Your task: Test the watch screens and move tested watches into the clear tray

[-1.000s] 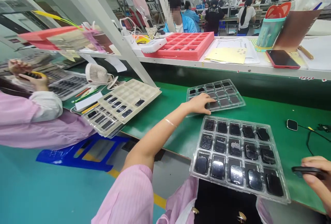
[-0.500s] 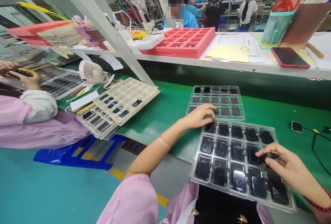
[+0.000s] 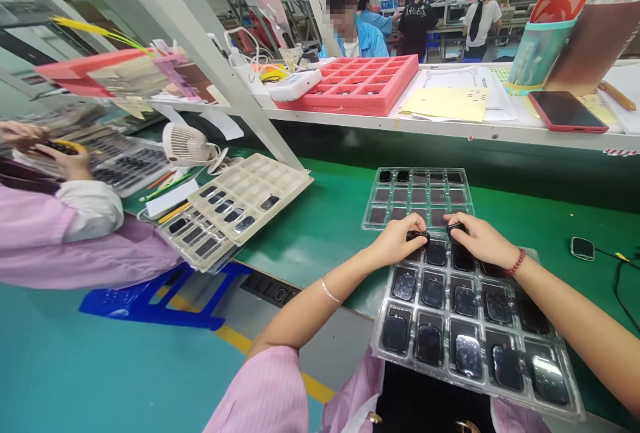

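Observation:
Over the far edge of the near clear plastic tray (image 3: 430, 365), my two hands are close together. My left hand (image 3: 400, 240) pinches a black smartwatch body (image 3: 419, 237) above the tray's far left corner. My right hand (image 3: 483, 240) has its fingers closed on a small black rounded piece (image 3: 456, 229), which looks like another smartwatch body; my fingers partly cover it. Black rounded-rectangular watch bodies (image 3: 465, 301) fill the tray's visible pockets. My right forearm hides some pockets on the right. Beyond it lies a second clear tray (image 3: 369, 218), with two dark pieces in its far left pockets.
Left on the green bench (image 3: 300, 240) lie stacked cream trays (image 3: 280, 170) and a small fan (image 3: 183, 145). A corded smartwatch (image 3: 583, 248) lies right. The shelf above holds a red foam tray (image 3: 395, 100) and a phone (image 3: 570, 112). A co-worker's hands (image 3: 70, 160) work far left.
My right hand has moved from the tray's right side to its far edge, still holding the black piece. My left hand now pinches a watch body at the far left corner.

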A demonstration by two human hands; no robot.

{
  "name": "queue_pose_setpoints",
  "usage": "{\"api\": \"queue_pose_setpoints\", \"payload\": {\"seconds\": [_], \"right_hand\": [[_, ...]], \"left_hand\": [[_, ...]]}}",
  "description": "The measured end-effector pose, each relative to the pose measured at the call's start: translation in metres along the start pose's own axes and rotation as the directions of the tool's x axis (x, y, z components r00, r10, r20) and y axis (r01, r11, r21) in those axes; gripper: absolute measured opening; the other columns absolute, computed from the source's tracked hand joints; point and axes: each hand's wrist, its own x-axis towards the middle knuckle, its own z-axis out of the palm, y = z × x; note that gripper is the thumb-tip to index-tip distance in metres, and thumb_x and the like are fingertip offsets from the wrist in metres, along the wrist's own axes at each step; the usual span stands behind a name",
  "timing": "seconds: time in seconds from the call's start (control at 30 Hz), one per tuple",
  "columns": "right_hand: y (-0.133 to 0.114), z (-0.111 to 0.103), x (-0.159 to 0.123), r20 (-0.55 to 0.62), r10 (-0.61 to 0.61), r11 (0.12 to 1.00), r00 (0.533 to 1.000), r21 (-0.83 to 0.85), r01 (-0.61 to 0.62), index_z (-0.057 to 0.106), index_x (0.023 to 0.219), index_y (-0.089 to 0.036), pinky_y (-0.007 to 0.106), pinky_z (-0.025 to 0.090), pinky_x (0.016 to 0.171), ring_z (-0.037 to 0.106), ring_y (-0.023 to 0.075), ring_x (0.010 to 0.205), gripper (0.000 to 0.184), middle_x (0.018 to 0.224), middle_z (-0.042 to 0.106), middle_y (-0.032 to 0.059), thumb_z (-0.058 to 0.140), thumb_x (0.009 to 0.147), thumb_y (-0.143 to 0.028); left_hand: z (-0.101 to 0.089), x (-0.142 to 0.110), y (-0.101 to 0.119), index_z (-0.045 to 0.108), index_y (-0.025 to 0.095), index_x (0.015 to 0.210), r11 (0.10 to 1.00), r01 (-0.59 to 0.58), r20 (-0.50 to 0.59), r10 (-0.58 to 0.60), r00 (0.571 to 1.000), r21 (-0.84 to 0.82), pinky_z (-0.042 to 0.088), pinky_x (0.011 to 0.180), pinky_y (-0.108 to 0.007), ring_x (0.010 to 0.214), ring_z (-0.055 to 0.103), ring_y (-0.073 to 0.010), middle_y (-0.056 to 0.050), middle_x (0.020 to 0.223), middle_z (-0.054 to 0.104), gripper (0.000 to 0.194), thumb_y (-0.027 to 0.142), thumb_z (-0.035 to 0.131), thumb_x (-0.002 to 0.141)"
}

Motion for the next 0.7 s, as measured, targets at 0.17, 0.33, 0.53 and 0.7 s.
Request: {"api": "queue_pose_setpoints", "payload": {"seconds": [0.17,0.33,0.53,0.7], "right_hand": [[0.014,0.0,0.009,0.06,0.027,0.999,0.998,0.02,-0.029,0.063,0.097,-0.021,0.044,0.048,0.098,0.064,0.0253,0.113,0.016,0.123,0.07,0.0087,0.048,0.09,-0.021],[0.019,-0.007,-0.016,0.057,0.058,0.998,0.997,-0.01,-0.058,0.062,0.1,-0.022,0.045,0.049,0.093,0.067,0.0256,0.104,0.018,0.121,0.07,0.0076,0.047,0.092,-0.024],[0.021,-0.015,-0.054,0.068,0.103,0.995,0.992,0.002,-0.104,0.061,0.099,-0.024,0.049,0.046,0.097,0.061,0.0278,0.116,0.016,0.123,0.069,0.0072,0.047,0.093,-0.03],[0.015,-0.022,-0.062,-0.002,0.142,0.96,0.99,0.244,-0.137,0.061,0.096,-0.022,0.049,0.045,0.098,0.062,0.0284,0.113,0.015,0.118,0.07,0.0097,0.053,0.092,-0.034]], "left_hand": [[0.018,0.007,-0.012,0.047,0.019,0.091,0.944,0.079,-0.076,-0.109,0.991,-0.32,0.043,0.067,-0.025,0.068,0.055,-0.0114,0.003,0.074,0.054,0.019,0.031,0.059,0.082],[0.023,-0.002,-0.01,0.049,0.019,0.089,0.959,0.092,-0.119,-0.128,0.985,-0.267,0.04,0.067,-0.024,0.066,0.05,-0.0103,0.004,0.072,0.052,0.014,0.026,0.058,0.08],[0.035,-0.026,-0.001,0.05,0.02,0.09,0.942,0.145,-0.07,-0.174,0.982,-0.302,0.043,0.068,-0.026,0.068,0.056,-0.0113,0.003,0.072,0.057,0.012,0.022,0.058,0.081],[0.035,-0.011,0.012,0.052,0.018,0.096,0.794,0.236,-0.002,-0.286,0.958,-0.56,0.045,0.06,-0.023,0.066,0.064,-0.0115,0.002,0.077,0.061,0.022,0.018,0.062,0.077]]}}
